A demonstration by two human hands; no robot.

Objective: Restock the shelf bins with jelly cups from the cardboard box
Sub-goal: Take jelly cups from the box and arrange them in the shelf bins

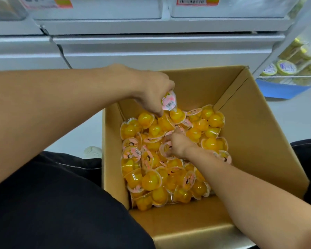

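Observation:
An open cardboard box [255, 133] stands on the floor between my legs, its bottom covered with several orange jelly cups [151, 180] with pink lids. My left hand [151, 90] hovers over the far left part of the pile and grips a jelly cup [169, 101], its pink barcode lid facing me. My right hand [178, 144] is down in the middle of the pile, fingers curled round a jelly cup [166, 149] lying among the others. White shelf bins [97, 8] with price labels run along the top.
A white shelf base [151, 49] stands just behind the box. At the right, a wire shelf holds yellow packaged goods [287, 67] above a blue tray [284, 90]. My black-clad legs flank the box; a white shoe [92, 151] shows at its left.

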